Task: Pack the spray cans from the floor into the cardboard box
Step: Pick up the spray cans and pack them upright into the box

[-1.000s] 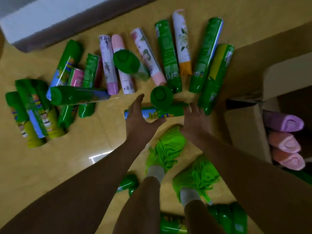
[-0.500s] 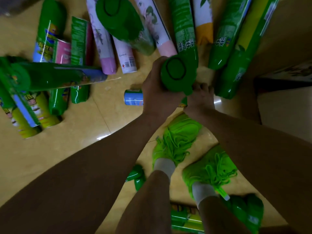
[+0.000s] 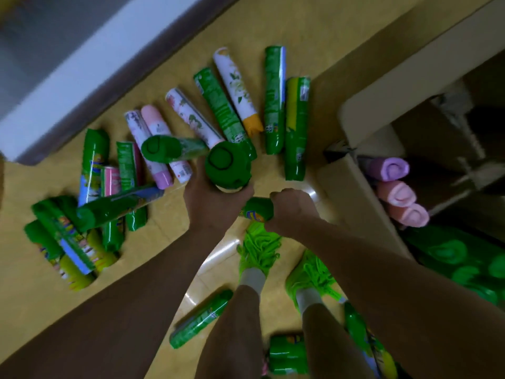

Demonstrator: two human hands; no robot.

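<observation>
My left hand (image 3: 211,205) grips a green spray can (image 3: 228,168) that stands upright, its round cap facing the camera. My right hand (image 3: 291,212) is closed around a second green can (image 3: 257,212), held sideways just above my shoe. Several green, pink and white cans (image 3: 226,110) lie fanned out on the yellow floor beyond my hands. The open cardboard box (image 3: 352,187) sits at the right, with purple and pink cans (image 3: 396,195) and green cans (image 3: 453,255) lying inside.
A pile of green cans (image 3: 68,233) lies at the left. More green cans (image 3: 200,318) lie on the floor near my bright green shoes (image 3: 259,250). A grey-and-white skirting edge (image 3: 82,86) runs along the back left. The box flap (image 3: 410,80) stands open behind.
Both hands went from reaching open to closing on a can each. The upright can has come off the floor in my left hand, and the view has pulled back and swung toward the box.
</observation>
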